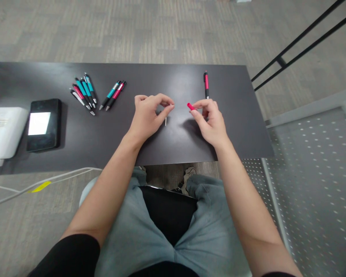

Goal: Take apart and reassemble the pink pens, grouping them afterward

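Pinching a thin pale sliver [165, 122] between thumb and forefinger of the left hand [146, 115], just above the dark surface [236, 134], near its middle. Too small to call: refill tip or spring, cannot tell. Hanging close to upright, long axis running from the fingertips down toward the surface, free end lowest.

Over on the right hand [211, 122], nipping a short red piece [191, 106] at the fingertips, grip pressed together on one end, other fingers curled. Lying roughly level, long axis across, free end aimed left at the sliver, with a small gap between.

Looks like bringing two pen parts together. Best to steady both wrists on the surface, line up the two axes before closing the gap, and keep both pinches light and near the ends so nothing bends or slips.

Just behind the right hand, a red pen [206, 84] lying lengthwise, pointing away. Far left, a fan of teal and red pens [85, 94], a pair [113, 94] beside it, then a dark phone [43, 124] and a white box [4, 130].
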{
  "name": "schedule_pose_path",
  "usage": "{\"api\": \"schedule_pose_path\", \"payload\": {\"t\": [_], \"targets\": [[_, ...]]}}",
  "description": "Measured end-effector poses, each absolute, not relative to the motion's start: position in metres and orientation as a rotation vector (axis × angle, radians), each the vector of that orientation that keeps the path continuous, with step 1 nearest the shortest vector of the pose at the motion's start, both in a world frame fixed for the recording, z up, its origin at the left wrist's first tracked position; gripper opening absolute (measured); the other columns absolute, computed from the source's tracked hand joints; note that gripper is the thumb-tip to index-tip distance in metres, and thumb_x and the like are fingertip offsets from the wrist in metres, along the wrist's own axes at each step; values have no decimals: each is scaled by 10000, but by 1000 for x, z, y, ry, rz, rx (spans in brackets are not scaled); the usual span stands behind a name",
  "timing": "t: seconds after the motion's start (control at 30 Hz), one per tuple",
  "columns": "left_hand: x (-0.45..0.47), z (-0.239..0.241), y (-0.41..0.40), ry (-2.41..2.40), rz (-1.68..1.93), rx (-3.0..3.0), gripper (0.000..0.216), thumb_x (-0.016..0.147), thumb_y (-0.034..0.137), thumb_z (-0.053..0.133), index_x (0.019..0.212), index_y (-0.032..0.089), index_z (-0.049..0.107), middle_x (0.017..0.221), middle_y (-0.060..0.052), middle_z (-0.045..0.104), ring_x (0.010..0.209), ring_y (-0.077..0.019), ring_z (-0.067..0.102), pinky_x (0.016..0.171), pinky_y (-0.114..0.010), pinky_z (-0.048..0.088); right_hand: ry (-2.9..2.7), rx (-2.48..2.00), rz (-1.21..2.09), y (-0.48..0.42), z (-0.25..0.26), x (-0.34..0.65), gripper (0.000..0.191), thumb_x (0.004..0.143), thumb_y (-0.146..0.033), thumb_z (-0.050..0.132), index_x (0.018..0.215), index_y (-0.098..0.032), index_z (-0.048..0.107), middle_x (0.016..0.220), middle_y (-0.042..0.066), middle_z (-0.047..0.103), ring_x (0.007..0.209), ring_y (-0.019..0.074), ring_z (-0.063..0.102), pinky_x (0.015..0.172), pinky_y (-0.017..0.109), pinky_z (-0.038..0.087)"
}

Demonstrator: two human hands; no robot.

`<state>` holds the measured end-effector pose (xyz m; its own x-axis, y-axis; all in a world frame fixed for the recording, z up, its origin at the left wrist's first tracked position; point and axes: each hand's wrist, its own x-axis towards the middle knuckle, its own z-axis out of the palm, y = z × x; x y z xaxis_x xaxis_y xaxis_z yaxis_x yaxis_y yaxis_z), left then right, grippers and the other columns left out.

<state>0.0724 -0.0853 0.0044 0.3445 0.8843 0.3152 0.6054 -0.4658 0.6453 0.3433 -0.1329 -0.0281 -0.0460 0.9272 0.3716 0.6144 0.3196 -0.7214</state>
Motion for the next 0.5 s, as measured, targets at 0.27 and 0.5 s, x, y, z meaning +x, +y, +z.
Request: {"api": "schedule_pose_path", "payload": {"t": [0.27,0.5], "targets": [[68,11,-89,1243,973,2216,73,1129,356,883,1114,293,917,1205,-13,973,1179,-297,890,1297,-545,491,-1564,-1307,605,-133,-26,331,537,1123,-813,758,1335,-322,804,1210,86,795,838,248,591,866,482,616],[51,14,-92,1158,1110,2072,92,1072,352,974,1113,271,963,1097,-42,958,970,-265,866,1020,-457,673,-1809,-1277,510,-136,-10,316,385,1196,-682,746,1293,-336,884,1156,80,854,1012,308,693,1016,512,609]]}}
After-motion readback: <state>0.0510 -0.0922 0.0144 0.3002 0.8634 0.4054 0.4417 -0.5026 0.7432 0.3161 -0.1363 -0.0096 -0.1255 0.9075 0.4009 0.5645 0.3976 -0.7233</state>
